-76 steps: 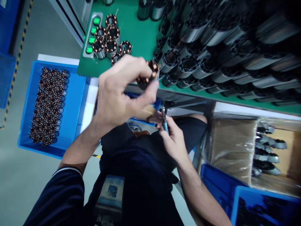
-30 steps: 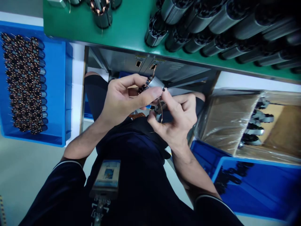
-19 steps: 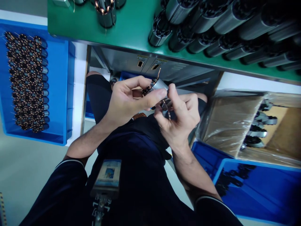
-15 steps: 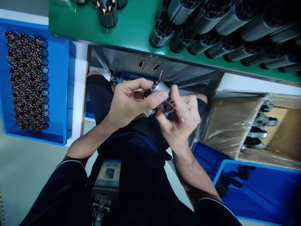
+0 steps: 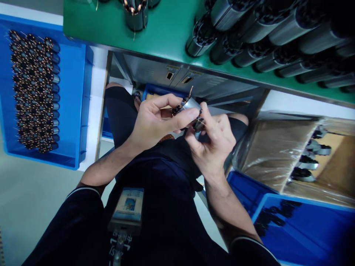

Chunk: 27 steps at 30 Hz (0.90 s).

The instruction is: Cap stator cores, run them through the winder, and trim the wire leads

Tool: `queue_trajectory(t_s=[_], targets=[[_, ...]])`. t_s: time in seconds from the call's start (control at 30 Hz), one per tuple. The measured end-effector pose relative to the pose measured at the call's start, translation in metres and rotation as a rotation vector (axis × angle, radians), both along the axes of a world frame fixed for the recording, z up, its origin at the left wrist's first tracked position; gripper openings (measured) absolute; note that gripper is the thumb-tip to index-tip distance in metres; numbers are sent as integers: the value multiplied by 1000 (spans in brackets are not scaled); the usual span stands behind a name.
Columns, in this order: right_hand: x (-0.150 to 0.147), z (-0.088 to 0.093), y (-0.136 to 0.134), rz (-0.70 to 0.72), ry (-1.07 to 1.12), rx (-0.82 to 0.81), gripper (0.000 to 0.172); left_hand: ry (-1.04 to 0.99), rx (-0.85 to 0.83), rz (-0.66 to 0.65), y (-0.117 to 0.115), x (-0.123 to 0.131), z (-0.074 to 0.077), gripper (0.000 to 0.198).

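- Silver metal cylinder [image 5: 192, 105] is held in the air above the person's lap, lying at a slant, with its dark, copper-wound end pointing left.
- Left hand [image 5: 156, 122] grips it, with the thumb along the metal side and the fingers curled over the top near the wound end.
- Copper wire [image 5: 190, 93] sticks up from the wound end, thin and slightly bent.
- Right hand [image 5: 213, 142] is just beside the left hand, its fingers and thumb curled tightly around a small dark object [image 5: 198, 125] at the cylinder's lower edge. The object is partly hidden, and what it is cannot be told.
- Green bench top [image 5: 95, 27] runs across the top of the view, beyond the hands.
- Rows of finished cylinders [image 5: 263, 40] lie on their sides on it, and one wound cylinder [image 5: 135, 16] stands upright near its far edge.
- Blue crate [image 5: 83, 103] sits to the left, packed with upright wound cylinders [image 5: 34, 90] in tight rows.
- Cardboard box [image 5: 273, 155] lined with clear plastic sits to the right, holding a few metal parts [image 5: 307, 155].
- Second blue crate [image 5: 305, 236] sits below the box.
- Small blue tray [image 5: 163, 92] shows under the bench, past the hands.
- Name badge [image 5: 128, 208] hangs on the person's dark top.
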State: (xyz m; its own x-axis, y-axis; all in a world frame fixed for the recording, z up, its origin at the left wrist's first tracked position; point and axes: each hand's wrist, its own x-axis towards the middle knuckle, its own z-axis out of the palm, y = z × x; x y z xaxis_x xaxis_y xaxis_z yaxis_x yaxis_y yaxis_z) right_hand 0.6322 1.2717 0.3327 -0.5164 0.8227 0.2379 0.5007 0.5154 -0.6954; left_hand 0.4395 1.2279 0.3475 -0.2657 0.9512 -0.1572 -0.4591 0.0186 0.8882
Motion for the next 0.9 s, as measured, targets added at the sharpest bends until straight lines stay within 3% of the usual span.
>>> queue_trajectory(t_s=[0.1, 0.2, 0.33, 0.43, 0.5, 0.63, 0.73, 0.83, 0.9], targets=[[4, -5, 4, 51, 26, -161, 52, 59, 10, 50, -3, 0, -13, 38], [13, -23, 11, 65, -27, -426, 66, 291, 9, 200, -8, -19, -23, 40], [28, -62, 18, 33, -210, -620, 112, 902, 63, 404, -12, -82, -10, 26], [36, -84, 15, 45, -264, -666, 123, 1308, 17, 431, -6, -137, 4, 21], [37, -91, 9, 74, -269, -694, 125, 1470, -27, 433, 5, -167, 3, 27], [35, -93, 0, 128, -263, -727, 120, 1565, -28, 389, 29, -194, -14, 31], [35, -88, -1, 95, -238, -773, 123, 1438, 1, 368, 36, -194, -28, 33], [39, -81, -1, 56, -134, -955, 122, 1300, 9, 543, 34, -199, -41, 32], [41, -75, -2, 55, -90, -1019, 113, 1339, -52, 658, 33, -207, -51, 28]])
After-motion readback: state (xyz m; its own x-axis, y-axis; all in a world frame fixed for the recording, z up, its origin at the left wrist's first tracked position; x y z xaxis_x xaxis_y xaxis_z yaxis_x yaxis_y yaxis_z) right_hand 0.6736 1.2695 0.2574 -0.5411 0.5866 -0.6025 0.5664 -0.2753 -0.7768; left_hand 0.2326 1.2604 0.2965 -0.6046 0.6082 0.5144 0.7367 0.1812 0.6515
